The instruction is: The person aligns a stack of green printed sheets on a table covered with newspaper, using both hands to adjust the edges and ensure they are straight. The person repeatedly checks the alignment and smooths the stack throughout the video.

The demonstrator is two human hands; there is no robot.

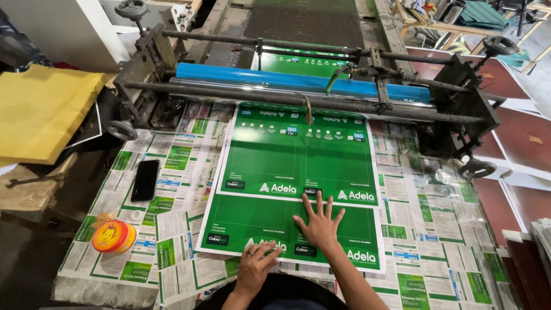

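Observation:
A large glossy green printed sheet [270, 163] lies on the table, its far end coming out from under the blue roller [298, 80] of a dark metal machine. My right hand [319, 223] rests flat on the sheet with its fingers spread, near the sheet's front part. My left hand [255, 265] sits at the sheet's front edge, fingers curled down on the paper's border; whether it pinches the edge is unclear.
Printed paper sheets [425, 218] cover the table. A black phone [145, 179] lies at the left, a round orange tin [113, 237] near the front left corner. Yellow foam [40, 109] sits at far left. Dark red boards [525, 143] lie to the right.

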